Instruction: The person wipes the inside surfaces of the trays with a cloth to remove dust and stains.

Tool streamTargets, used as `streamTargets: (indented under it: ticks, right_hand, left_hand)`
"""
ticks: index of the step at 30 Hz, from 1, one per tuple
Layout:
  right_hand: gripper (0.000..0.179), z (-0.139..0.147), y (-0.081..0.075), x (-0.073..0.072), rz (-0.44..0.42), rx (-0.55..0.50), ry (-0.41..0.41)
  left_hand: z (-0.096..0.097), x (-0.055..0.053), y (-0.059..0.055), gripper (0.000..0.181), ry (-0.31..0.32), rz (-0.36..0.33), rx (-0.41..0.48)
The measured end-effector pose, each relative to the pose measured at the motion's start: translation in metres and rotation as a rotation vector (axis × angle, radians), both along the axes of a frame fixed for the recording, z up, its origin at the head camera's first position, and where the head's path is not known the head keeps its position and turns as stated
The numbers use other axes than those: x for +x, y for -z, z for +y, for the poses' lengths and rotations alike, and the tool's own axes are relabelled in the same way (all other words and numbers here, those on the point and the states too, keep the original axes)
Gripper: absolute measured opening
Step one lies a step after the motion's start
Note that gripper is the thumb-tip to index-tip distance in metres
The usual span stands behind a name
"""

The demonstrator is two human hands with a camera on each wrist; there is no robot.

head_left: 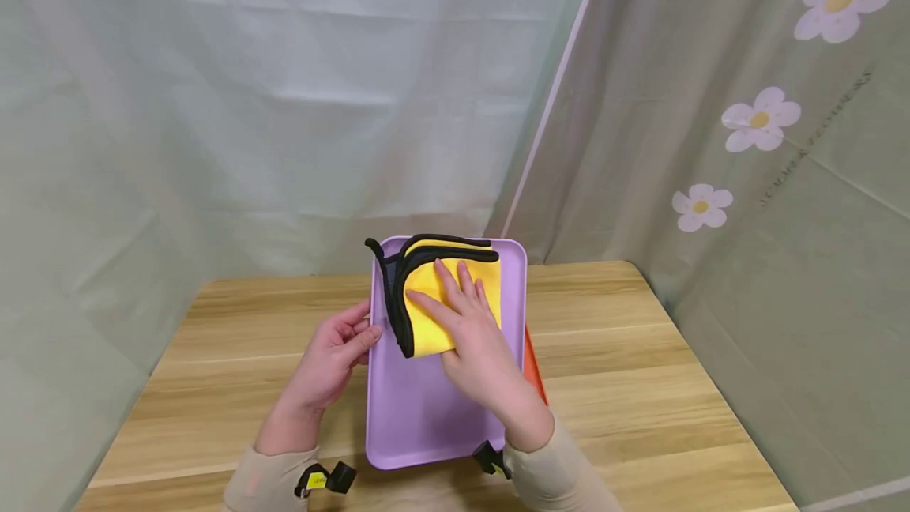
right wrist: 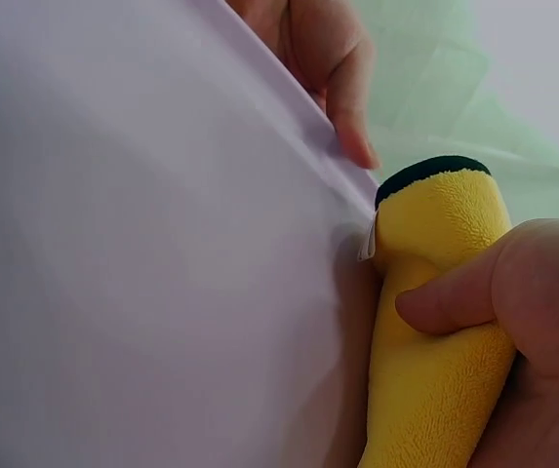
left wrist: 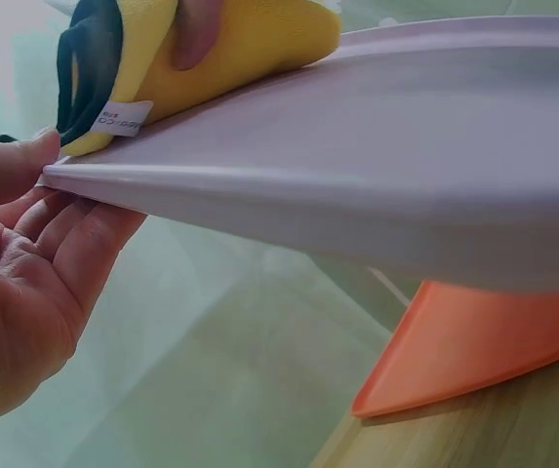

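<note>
A purple tray (head_left: pixel 426 417) is held tilted up over the table. My left hand (head_left: pixel 340 350) grips its left edge, thumb on the rim and fingers underneath, as the left wrist view shows. Against the tray's upper part lies a folded yellow microfiber cloth (head_left: pixel 434 330) with black edging and a dark inner side. My right hand (head_left: pixel 475 338) presses on the cloth with fingers spread and nearly straight. In the right wrist view its thumb (right wrist: pixel 445 297) dents the yellow pile. A small white label (left wrist: pixel 123 117) sticks out of the cloth in the left wrist view.
Behind the purple tray, an orange tray (head_left: pixel 533 370) lies on the wooden table (head_left: pixel 626 354), mostly hidden in the head view. Pale curtains (head_left: pixel 355 101) stand around the table, with white flowers printed on the right one. Each wrist carries a strapped black camera.
</note>
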State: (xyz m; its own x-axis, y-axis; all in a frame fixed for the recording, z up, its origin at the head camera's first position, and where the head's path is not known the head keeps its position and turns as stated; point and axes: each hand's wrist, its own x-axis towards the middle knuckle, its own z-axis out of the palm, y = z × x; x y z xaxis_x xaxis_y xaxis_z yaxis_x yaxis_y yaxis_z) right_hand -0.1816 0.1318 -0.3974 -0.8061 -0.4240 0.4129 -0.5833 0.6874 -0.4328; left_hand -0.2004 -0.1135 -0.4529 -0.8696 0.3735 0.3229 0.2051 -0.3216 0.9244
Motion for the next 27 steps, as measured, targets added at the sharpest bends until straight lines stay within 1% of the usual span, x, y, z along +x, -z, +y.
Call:
streamTargets:
  ticks: [6,13,21,27]
  right_hand:
    - [0.089,0.01,0.002,-0.002,0.001,-0.024,0.024]
    - [0.088,0.024,0.002,-0.005,0.01,-0.04,0.065]
    - [0.092,0.033,0.002,-0.007,0.022,-0.053,0.07]
    - [0.093,0.035,0.003,-0.008,0.006,-0.055,0.074]
  left_hand:
    - [-0.001,0.0,-0.001,0.047,-0.026,-0.02,-0.006]
    - [-0.001,0.0,-0.001,0.048,-0.02,-0.022,0.015]
    - [-0.002,0.0,0.001,0.049,-0.024,-0.027,0.029]
    - [-0.003,-0.001,0.0,0.049,-0.029,-0.016,0.033]
